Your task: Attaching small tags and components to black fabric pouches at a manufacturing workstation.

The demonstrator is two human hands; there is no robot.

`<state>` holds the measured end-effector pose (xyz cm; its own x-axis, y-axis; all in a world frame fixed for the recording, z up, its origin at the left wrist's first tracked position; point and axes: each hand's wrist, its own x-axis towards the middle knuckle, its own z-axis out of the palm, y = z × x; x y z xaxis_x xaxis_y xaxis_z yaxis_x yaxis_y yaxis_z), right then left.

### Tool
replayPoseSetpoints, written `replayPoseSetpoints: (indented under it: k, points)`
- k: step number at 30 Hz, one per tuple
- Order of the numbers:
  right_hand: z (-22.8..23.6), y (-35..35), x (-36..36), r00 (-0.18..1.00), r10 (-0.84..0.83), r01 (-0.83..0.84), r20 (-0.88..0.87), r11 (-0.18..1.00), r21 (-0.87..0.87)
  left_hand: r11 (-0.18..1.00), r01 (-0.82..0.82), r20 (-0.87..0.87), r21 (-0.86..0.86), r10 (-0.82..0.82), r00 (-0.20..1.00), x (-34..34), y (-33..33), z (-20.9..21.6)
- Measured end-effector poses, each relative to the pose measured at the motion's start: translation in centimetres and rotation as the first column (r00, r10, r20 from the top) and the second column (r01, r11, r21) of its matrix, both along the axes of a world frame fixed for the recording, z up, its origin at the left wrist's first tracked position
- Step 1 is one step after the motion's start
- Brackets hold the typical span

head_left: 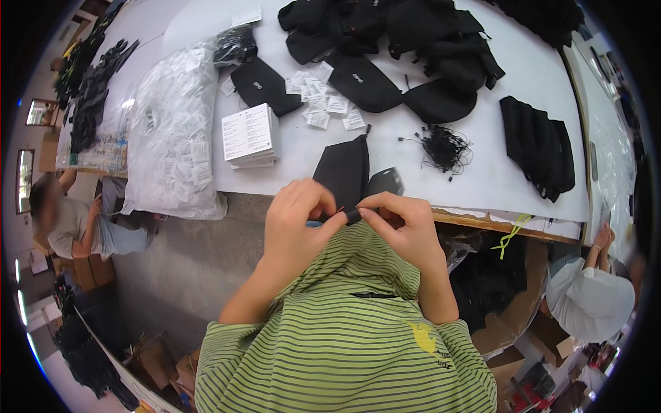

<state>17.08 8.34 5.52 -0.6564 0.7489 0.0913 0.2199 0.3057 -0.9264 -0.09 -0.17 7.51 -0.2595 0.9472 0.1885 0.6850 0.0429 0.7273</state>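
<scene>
My left hand (297, 219) and my right hand (405, 224) meet close to my chest, fingertips pinched together on a small black piece (352, 216) with a bit of red at its left end. Just beyond my hands a black fabric pouch (344, 171) hangs over the near edge of the white table (482, 172), with a second dark piece (383, 182) beside it. A tangle of thin black cords (446, 148) lies on the table to the right of the pouch.
A stack of white printed leaflets (249, 135) and small white tags (323, 103) lie on the table. Black pouches (385, 41) pile at the back, folded black fabric (538, 148) at right, a clear bag (175, 131) at left. Two people sit at either side.
</scene>
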Motion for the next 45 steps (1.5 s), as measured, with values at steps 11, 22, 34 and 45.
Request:
replayPoseSetpoints:
  k: [11,22,34,45]
  points:
    - [-0.3,-1.4,-1.7,0.998,0.017,0.02,-0.068,0.863,0.504,0.988,-0.152,0.413,-0.036,0.153,0.898,0.5,-2.0,0.2]
    - [0.2,-1.5,0.7,0.85,-0.285,-0.041,-0.443,0.803,-0.595,0.989,-0.075,0.911,0.13,-0.089,0.403,-0.1,-1.1,1.2]
    - [0.3,-1.2,1.5,0.727,-0.323,-0.217,-0.606,0.729,-0.65,0.974,0.186,0.869,0.13,-0.203,0.452,1.1,-0.1,1.2]
    - [1.3,-2.2,1.2,0.815,-0.233,-0.118,-0.53,0.829,-0.546,0.989,0.148,0.783,0.023,-0.11,0.613,3.1,0.9,0.8]
